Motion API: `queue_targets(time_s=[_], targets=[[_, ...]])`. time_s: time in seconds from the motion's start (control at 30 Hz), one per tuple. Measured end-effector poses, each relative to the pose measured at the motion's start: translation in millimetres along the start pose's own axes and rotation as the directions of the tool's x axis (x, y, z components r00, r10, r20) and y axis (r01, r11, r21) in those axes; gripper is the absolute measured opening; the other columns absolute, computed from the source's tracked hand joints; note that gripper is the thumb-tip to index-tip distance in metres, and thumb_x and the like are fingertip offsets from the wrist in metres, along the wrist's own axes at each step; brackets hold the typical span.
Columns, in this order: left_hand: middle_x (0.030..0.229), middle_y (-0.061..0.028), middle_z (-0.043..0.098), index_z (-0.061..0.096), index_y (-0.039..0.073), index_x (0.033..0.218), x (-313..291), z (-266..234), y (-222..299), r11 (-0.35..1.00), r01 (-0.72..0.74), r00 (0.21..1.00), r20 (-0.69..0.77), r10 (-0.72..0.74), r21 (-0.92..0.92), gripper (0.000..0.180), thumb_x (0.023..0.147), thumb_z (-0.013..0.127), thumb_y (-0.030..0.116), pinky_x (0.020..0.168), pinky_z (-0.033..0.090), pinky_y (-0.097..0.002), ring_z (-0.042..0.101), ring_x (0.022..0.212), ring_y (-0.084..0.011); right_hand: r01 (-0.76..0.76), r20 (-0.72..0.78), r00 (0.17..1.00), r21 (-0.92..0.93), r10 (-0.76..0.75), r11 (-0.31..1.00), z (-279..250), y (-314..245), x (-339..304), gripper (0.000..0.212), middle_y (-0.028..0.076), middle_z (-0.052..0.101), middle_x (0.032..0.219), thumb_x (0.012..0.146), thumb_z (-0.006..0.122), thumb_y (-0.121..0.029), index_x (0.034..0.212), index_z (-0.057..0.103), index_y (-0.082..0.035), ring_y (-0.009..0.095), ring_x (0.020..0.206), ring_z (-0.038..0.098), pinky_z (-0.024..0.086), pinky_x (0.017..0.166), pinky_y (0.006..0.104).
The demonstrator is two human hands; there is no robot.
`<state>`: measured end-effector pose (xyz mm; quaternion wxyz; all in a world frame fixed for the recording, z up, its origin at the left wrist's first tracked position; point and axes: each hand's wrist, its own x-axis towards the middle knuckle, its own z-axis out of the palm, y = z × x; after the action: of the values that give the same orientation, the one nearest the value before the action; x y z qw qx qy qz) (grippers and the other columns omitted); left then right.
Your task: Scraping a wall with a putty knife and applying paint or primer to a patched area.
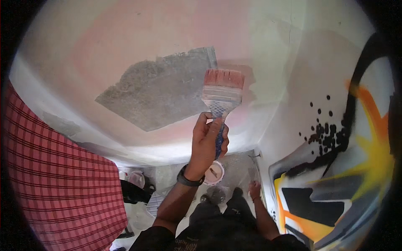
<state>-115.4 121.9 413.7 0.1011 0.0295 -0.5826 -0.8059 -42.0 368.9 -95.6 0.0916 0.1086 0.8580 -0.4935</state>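
One wide flat paintbrush with pink-stained bristles and a blue handle [222, 94] is raised against the pale pink wall [138, 37], its bristles just right of the single grey bare-plaster patch [161, 90]. The left hand [208, 142] is curled tight around the brush handle. Below the patch, the right hand [254, 189] hangs low by the graffiti wall [335, 175], its fingers too small to tell. One white bucket [214, 172] sits below.
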Motion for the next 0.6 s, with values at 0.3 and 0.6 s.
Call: queue_targets(time_s=[0.3, 0.6], targets=[[0.073, -0.0031, 0.051, 0.039, 0.011, 0.106, 28.4, 32.5, -22.6, 0.987, -0.101, 0.992, 0.056, 0.109, -0.122, 0.010, 0.101, 0.042, 0.020, 0.034, 0.031, -0.0202, 0.042, 0.041, -0.0081, -0.128, 0.096, 0.988, 0.067, 0.122, 0.989, -47.5, 4.1, -11.5, 0.024, 0.018, 0.064, 0.075, 0.080, 0.060, -0.024, 0.079, 0.060, 0.000, 0.032, 0.073, 0.062, 0.046, 0.066, 0.0399], [0.067, -0.0005, 0.045, 0.039, 0.003, 0.110, 9.8, 15.9, -14.2, 0.815, -0.204, 0.937, -0.134, 0.323, 0.542, 0.017, 0.100, 0.041, 0.016, 0.050, 0.037, -0.0248, 0.043, 0.058, -0.0079, 0.039, -0.071, 0.997, 0.088, -0.033, 0.995, -62.5, -16.7, 47.3, 0.028, 0.013, 0.058, 0.064, 0.082, 0.060, -0.028, 0.074, 0.059, 0.000, 0.023, 0.058, 0.055, 0.043, 0.055, 0.0381]])
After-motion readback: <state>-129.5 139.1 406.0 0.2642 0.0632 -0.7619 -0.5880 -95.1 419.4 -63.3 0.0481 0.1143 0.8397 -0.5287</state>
